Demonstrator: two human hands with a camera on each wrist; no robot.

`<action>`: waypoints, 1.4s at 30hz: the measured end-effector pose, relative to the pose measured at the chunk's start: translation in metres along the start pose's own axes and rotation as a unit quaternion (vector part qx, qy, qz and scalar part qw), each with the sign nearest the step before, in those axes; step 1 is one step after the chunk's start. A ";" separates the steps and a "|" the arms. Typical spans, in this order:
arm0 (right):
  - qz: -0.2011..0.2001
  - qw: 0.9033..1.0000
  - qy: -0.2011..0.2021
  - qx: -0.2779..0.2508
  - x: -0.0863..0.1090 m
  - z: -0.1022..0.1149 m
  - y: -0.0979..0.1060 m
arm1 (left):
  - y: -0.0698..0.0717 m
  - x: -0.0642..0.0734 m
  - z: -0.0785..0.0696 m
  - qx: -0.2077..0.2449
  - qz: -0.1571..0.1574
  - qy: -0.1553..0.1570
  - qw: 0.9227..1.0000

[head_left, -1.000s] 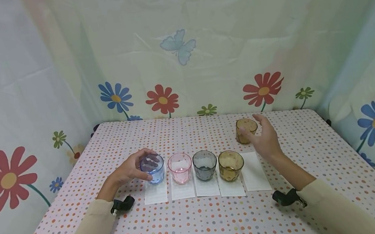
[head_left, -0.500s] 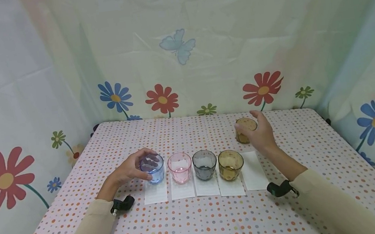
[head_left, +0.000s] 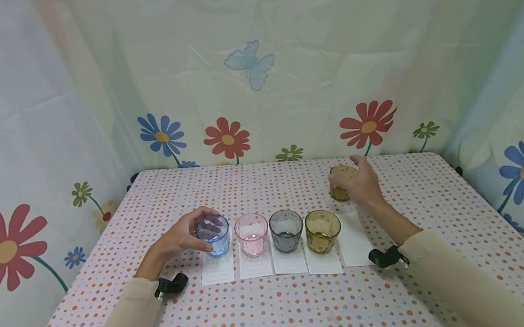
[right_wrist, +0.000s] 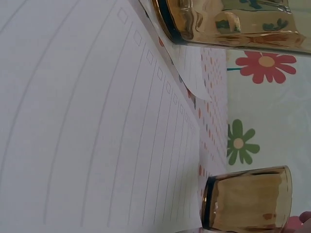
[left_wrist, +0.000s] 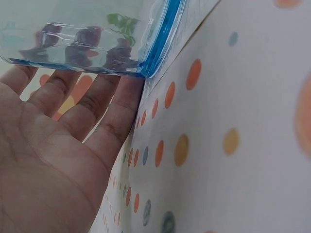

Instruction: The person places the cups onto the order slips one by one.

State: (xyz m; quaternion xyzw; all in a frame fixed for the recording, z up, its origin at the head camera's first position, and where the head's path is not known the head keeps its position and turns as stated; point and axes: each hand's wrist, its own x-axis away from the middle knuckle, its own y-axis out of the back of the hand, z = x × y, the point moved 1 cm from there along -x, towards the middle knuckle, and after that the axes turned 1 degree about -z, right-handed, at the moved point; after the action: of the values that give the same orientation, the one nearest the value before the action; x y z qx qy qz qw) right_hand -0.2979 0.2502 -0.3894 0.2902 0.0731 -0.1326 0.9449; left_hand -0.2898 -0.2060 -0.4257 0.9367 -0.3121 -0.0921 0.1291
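My left hand [head_left: 187, 234] curls round a blue-tinted glass [head_left: 218, 242] standing on a paper sheet at the left end of a row. The thumb lies against its near side. In the left wrist view, the fingers [left_wrist: 109, 104] show behind the clear blue wall. My right hand [head_left: 362, 184] reaches over a brown-amber glass [head_left: 346, 192] at the back right, thumb and forefinger spread at its rim. In the right wrist view this amber glass [right_wrist: 248, 201] stands at lower right, with only a fingertip [right_wrist: 304, 216] showing beyond its rim.
Beside the blue glass stand a pink glass [head_left: 252, 235], a grey glass [head_left: 286, 231] and an olive-amber glass [head_left: 321, 231], each on lined paper. Another lined sheet [head_left: 356, 242] lies right of them. A dotted cloth [head_left: 261, 316] covers the table; a flowered curtain [head_left: 302, 93] hangs behind.
My right hand has moved a little left and further over the back amber glass, its thumb now across the rim. The left hand and the glasses stay where they were.
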 end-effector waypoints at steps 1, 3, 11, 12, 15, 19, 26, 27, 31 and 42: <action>0.002 1.000 -0.006 0.003 -0.001 -0.001 -0.001 | 0.000 0.000 0.000 0.002 0.002 -0.001 1.000; 0.006 1.000 -0.021 0.009 -0.003 -0.002 -0.002 | 0.000 0.000 0.001 0.006 0.005 -0.003 1.000; 0.020 0.998 -0.066 -0.003 -0.012 -0.004 -0.006 | 0.000 0.001 -0.002 0.009 0.006 -0.006 1.000; 0.021 0.997 -0.071 -0.002 -0.013 -0.005 -0.007 | -0.001 0.001 -0.001 0.008 0.006 -0.004 1.000; 0.026 0.996 -0.088 0.001 -0.015 -0.009 -0.008 | -0.001 0.002 0.000 0.007 0.007 0.001 1.000; 0.026 0.995 -0.100 0.006 -0.016 -0.014 -0.010 | -0.002 0.003 0.000 0.004 0.004 0.001 1.000; 0.032 0.995 -0.095 0.007 -0.016 -0.020 -0.011 | -0.001 0.002 0.001 0.004 0.004 -0.001 1.000; 0.033 0.995 -0.093 0.006 -0.017 -0.021 -0.011 | -0.001 0.002 0.001 0.003 0.004 -0.001 1.000; 0.038 0.996 -0.085 0.015 -0.019 -0.023 -0.011 | -0.001 0.002 0.001 -0.004 -0.001 -0.002 1.000; 0.050 0.994 -0.087 0.038 -0.022 -0.025 -0.010 | 0.001 0.000 0.001 0.004 0.000 0.001 1.000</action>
State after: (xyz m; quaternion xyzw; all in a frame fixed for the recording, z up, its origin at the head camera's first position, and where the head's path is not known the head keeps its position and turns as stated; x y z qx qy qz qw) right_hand -0.3237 0.2612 -0.4106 0.3168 -0.0287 -0.1129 0.9413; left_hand -0.2902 -0.2071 -0.4266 0.9374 -0.3123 -0.0898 0.1256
